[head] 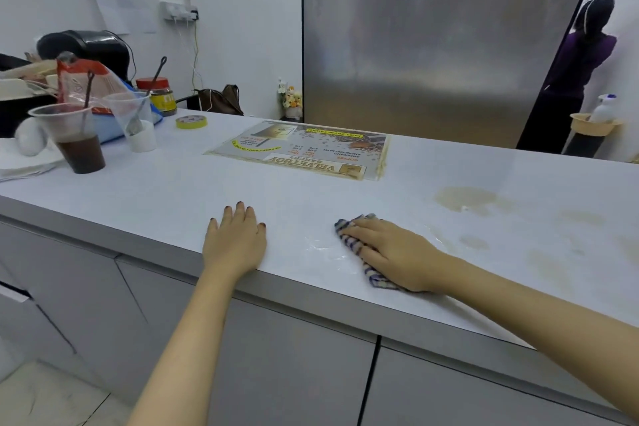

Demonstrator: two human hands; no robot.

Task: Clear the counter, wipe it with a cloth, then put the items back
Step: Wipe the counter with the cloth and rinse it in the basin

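Blue-and-white striped cloth (350,236) lies under the right hand (390,252), near the front edge of the desk (173,190). The right hand lies flat on it, with the fingers straight and close together, pressing it onto the surface; the cloth shows past the fingertips and beside the wrist. The surface just around the cloth looks wet and shiny. The left hand (235,239) rests palm down on the bare desk to the left, apart from the cloth, its fingers straight and a little spread, holding nothing.

Behind and to the right of the cloth there is a brownish stain (466,201), with weaker marks further right. A laminated menu (301,150) lies flat toward the back edge. Left of it is a yellow tape roll (191,122). At the left end stand a plastic cup (77,138) with a dark drink and a straw, an empty cup (129,114) holding a spoon, and a jar (155,95) with a red lid.

Behind the desk stands a steel fridge (432,45). At the far right a person (584,73) in purple faces the wall.
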